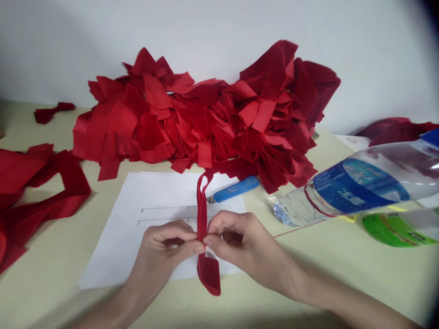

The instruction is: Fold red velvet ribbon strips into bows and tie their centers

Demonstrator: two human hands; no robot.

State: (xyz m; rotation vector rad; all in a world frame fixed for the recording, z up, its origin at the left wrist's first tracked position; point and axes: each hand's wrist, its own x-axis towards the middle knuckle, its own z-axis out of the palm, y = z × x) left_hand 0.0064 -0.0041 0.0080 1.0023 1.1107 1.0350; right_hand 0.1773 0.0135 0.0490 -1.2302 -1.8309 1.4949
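Red fabric strip (202,214) (crimson, maybe)

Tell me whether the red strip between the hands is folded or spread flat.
Folded: the red strip doubles into a narrow loop at the top, above where the left hand and right hand pinch it.

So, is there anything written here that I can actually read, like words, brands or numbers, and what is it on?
The blue label on the plastic water bottle: large white characters, too blurred to read.
The green label at the right: small print, too blurred to read.
The blue box cutter: a small marking, too small to read.
The white sheet of paper: drawn lines only, no words.
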